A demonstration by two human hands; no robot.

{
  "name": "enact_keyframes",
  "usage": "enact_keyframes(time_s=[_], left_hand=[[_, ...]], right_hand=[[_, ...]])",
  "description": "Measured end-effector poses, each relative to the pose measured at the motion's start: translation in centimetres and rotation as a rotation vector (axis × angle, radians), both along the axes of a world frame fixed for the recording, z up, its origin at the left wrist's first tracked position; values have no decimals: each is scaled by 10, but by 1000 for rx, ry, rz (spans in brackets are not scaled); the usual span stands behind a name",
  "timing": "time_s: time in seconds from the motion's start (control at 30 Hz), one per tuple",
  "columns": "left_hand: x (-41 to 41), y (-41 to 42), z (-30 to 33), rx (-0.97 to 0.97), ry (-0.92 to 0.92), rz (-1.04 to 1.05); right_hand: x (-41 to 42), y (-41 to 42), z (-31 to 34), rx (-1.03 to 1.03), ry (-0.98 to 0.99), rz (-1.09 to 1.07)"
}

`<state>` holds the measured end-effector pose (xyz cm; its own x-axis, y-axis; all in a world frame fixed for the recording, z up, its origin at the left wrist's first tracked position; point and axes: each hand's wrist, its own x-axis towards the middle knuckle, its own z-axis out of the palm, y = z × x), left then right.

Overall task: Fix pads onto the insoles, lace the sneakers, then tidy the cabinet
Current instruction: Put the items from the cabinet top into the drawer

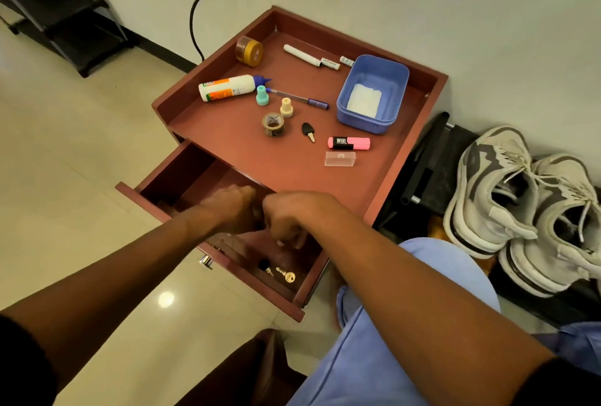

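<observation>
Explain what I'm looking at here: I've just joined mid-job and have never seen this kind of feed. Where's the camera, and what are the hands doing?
There is no machine. This single picture comes from a camera worn on a person's head, looking down at their own two bare hands.

Both hands reach into the open drawer of a reddish-brown wooden cabinet. The left hand and right hand are curled close together; what they hold, if anything, is hidden. Keys lie in the drawer.

On top lie a white glue bottle, a roll of brown tape, a pink highlighter, a white marker, a black-headed key and a blue plastic tub holding something white.

Right of the cabinet, a pair of laced grey-and-white sneakers sits on a black rack.
</observation>
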<state>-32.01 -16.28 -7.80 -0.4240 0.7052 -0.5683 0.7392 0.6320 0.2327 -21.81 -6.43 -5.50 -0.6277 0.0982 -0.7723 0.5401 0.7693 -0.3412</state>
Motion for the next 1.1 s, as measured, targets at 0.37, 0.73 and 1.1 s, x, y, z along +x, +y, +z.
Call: enact_keyframes(time_s=[0.37, 0.73, 1.1], left_hand=[[0, 70, 18, 577, 6, -63], [25, 117, 3, 638, 77, -152], [-4, 58, 9, 625, -172, -94]], right_hand=[[20, 103, 28, 456, 732, -698], [27, 136, 6, 523, 642, -790], [17, 126, -17, 594, 581, -764]])
